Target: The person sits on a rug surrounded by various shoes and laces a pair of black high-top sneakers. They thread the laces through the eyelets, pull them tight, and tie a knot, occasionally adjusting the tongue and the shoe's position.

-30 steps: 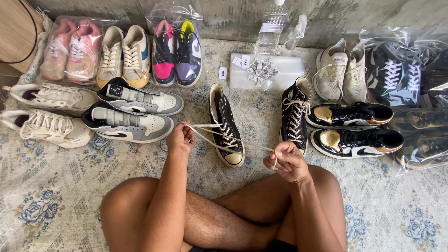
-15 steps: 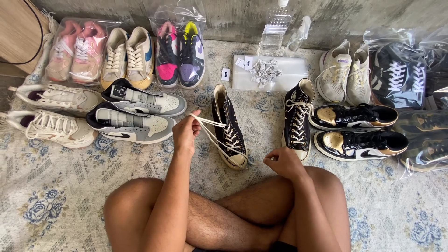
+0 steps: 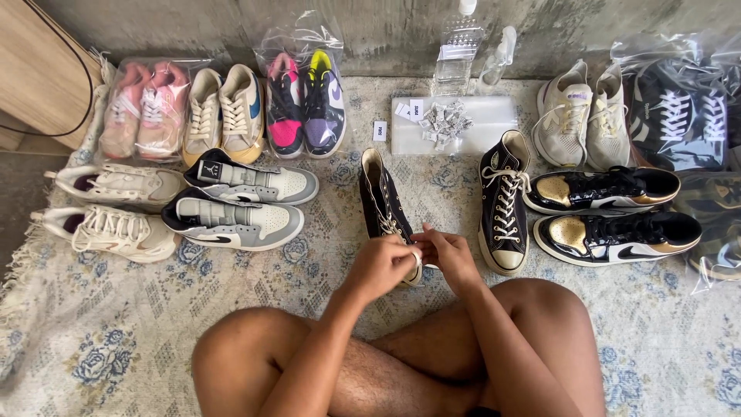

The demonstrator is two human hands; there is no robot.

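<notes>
Both hands are down at the toe end of the black high-top sneaker on the rug. Left hand and right hand look pinched shut on its white laces, though the fingers partly hide them. Laces are thin and floppy; the canvas shoe looks light, so grab near the ends.

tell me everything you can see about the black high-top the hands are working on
The black high-top sneaker looks like canvas, with a cream lining, white laces and a pale rubber sole. It lies tilted on the floral rug, opening toward the wall, toe toward the person. The left hand and right hand meet over its toe end, pinching the laces. Its laced mate stands apart beside it.
</notes>
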